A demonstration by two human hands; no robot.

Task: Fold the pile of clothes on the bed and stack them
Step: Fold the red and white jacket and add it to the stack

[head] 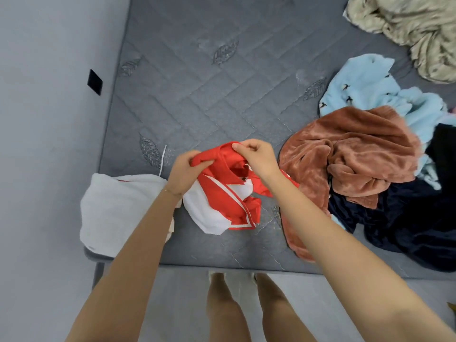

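Garment: I see a red and white garment, bunched and held up near the bed's front edge. Its lower end seems to rest on the mattress.
Left hand: the left hand grips a red fold at the garment's 10 o'clock, with the fingers curled round the cloth.
Right hand: the right hand pinches the red top edge at 12 o'clock, between thumb and fingertips.
White cloth: at 9 o'clock, just beside the garment, a white cloth lies on the bed's corner.
Pile: at 3 o'clock I see a crumpled brown fleece lying over a dark navy garment. A light blue fleece lies at 2 o'clock.
Blanket: a beige blanket lies rumpled at 1 o'clock, well apart.
Mattress: grey, quilted, with stitched leaves.
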